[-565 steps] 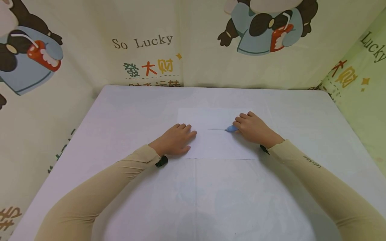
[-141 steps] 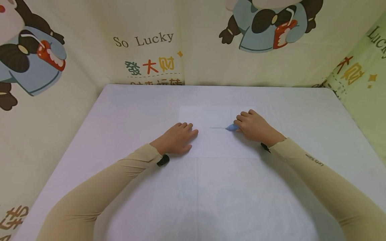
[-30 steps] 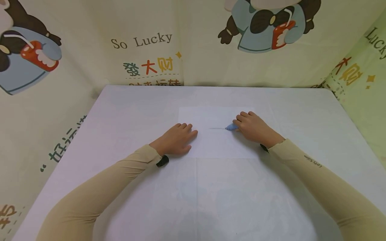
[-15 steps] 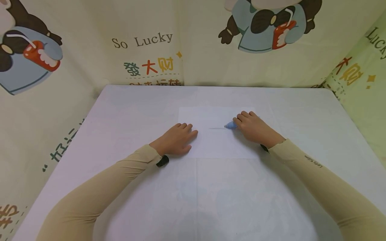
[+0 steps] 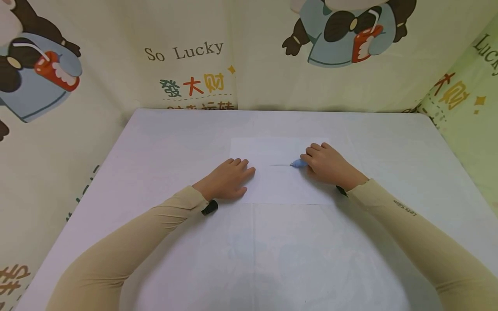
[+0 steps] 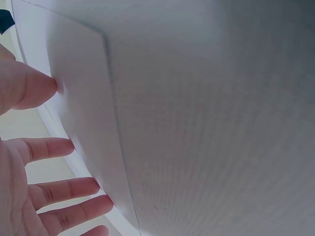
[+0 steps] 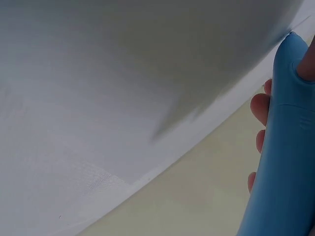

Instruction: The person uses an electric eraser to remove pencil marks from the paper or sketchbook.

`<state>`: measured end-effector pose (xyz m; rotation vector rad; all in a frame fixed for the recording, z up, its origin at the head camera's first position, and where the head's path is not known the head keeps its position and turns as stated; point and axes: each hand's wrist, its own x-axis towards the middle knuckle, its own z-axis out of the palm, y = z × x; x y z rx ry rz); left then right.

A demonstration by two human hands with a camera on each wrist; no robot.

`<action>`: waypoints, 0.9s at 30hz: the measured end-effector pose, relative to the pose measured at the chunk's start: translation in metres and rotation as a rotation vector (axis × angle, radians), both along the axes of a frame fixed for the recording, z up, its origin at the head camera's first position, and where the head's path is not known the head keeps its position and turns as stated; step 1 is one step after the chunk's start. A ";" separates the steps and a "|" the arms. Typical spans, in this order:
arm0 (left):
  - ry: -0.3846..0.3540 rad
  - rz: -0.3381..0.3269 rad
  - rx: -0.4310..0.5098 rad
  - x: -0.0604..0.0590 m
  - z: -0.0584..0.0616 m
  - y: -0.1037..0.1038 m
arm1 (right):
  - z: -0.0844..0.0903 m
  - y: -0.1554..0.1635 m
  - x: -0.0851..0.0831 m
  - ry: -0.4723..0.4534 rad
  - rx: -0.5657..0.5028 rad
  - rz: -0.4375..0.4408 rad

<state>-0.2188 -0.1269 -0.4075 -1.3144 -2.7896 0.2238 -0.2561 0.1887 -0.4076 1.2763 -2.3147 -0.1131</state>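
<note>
A white sheet of paper [image 5: 280, 190] lies on the white table, with a short, faint line [image 5: 278, 165] across its middle. My left hand [image 5: 227, 179] rests at the sheet's left side with fingers spread; in the left wrist view its thumb [image 6: 34, 88] and fingertips touch the paper. My right hand [image 5: 327, 164] grips a thick blue pen [image 5: 299, 163] with a tapered tip, which points left at the right end of the line. In the right wrist view the thumb sits in a recess near the tip of the blue pen [image 7: 285, 147], with fingers curled behind it.
The white table [image 5: 186, 134] reaches back to a cream curtain [image 5: 256, 65] printed with cartoon figures and lettering. More printed cloth hangs at both sides. A black wrist device [image 5: 210, 207] shows under the left cuff, and another [image 5: 341, 190] under the right.
Half a second ago the pen's tip was slightly higher and farther left; now it is lower, at the line's right end. The left hand stays in place, and the line looks about the same length.
</note>
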 end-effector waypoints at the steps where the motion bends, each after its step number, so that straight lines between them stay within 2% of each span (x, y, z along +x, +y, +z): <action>1: 0.000 0.000 0.000 0.000 0.000 0.000 | 0.000 0.000 0.000 0.006 -0.006 0.001; 15: -0.013 0.001 -0.003 0.000 0.003 -0.001 | -0.002 -0.002 -0.004 0.044 -0.041 0.062; 27: -0.014 0.000 0.013 0.001 0.003 -0.001 | 0.002 -0.003 0.000 0.012 0.015 -0.003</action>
